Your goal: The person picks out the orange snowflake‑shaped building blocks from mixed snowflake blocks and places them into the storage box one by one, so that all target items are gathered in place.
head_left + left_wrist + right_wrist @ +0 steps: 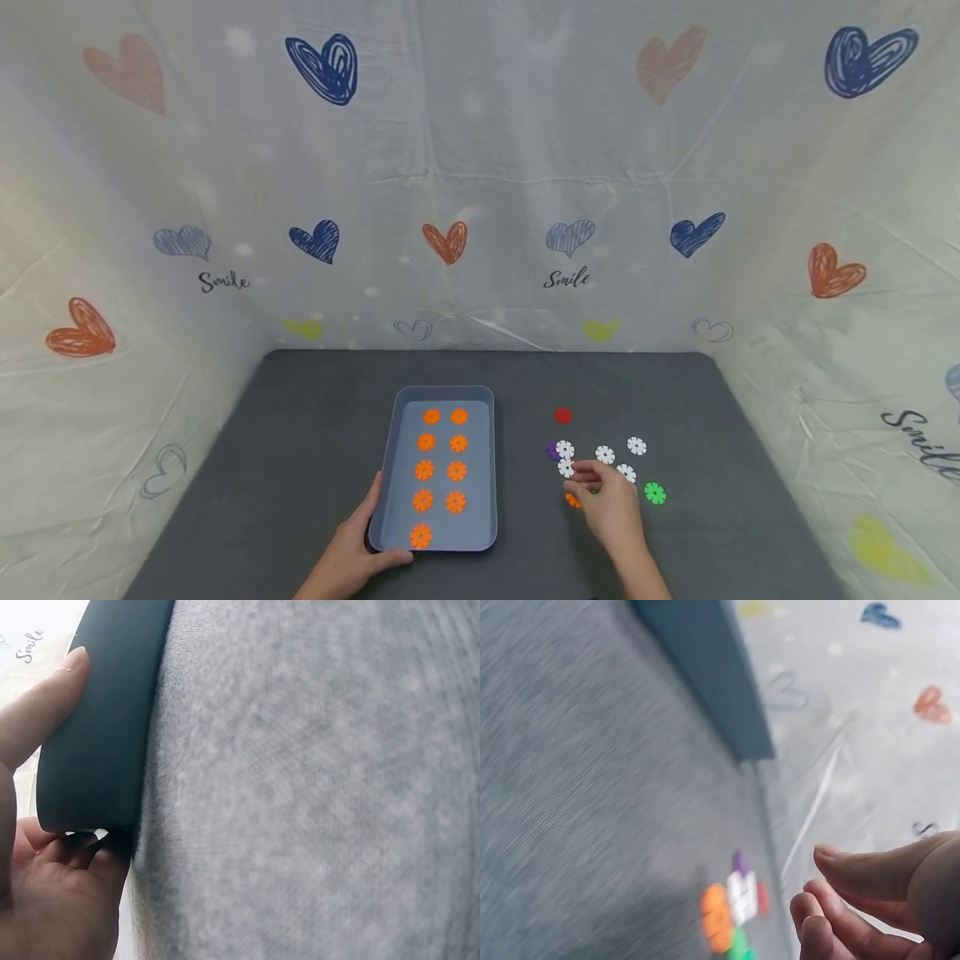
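Note:
My left hand [352,540] grips the near left corner of a blue-grey tray [476,533], thumb on the near edge and fingers along the left side. In the left wrist view, that thumb lies against the tray's wall [105,742]. Several orange notched plastic discs [423,471] lie in the tray in two columns. Over a loose group of discs right of the tray hovers my right hand [611,504], its fingers bent and nothing visible between them and the thumb. An orange disc [573,500] shows just below its fingertips, with white discs [566,468] close by.
Around the right hand lie a green disc [655,493], a red disc [562,416] and a purple disc [552,451] partly under a white one. The dark grey table [315,433] meets a heart-printed curtain [495,275] at the back and sides.

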{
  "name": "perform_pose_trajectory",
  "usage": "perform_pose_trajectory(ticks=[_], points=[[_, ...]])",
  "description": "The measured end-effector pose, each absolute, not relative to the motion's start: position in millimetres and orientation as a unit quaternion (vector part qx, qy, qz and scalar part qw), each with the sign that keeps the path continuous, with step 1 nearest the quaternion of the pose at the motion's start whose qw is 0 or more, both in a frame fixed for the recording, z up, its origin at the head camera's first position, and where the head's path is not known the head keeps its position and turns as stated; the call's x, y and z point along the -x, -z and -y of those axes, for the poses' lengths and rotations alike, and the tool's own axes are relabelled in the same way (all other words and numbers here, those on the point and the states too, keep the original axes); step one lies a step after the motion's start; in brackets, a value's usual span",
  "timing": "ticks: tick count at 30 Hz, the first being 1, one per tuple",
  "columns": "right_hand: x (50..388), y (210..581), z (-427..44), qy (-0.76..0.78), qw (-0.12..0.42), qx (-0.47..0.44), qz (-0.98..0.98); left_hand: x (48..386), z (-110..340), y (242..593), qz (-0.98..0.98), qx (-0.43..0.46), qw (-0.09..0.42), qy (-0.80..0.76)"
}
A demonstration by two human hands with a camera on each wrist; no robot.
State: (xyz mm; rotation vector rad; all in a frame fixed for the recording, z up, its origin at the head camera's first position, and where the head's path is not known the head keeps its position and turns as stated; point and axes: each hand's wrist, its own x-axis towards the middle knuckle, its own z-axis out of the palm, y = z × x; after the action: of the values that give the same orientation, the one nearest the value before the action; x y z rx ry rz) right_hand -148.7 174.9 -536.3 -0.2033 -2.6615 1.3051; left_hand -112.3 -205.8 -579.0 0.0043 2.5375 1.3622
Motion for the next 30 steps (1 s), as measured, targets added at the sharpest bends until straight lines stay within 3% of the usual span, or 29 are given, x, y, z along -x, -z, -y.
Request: perform_pose_trajectory(ticks=[15, 30], points=[[150.8, 566.7, -187.2, -0.377, 0.046, 0.087, 0.921, 112.4, 207.0, 581.5, -0.873, -0.007, 0.127, -0.472], [148.2, 564.5, -188.7, -0.342, 0.027, 0.081, 0.936, 110.4, 205.5, 578.4, -0.872, -0.003, 0.132, -0.470]])
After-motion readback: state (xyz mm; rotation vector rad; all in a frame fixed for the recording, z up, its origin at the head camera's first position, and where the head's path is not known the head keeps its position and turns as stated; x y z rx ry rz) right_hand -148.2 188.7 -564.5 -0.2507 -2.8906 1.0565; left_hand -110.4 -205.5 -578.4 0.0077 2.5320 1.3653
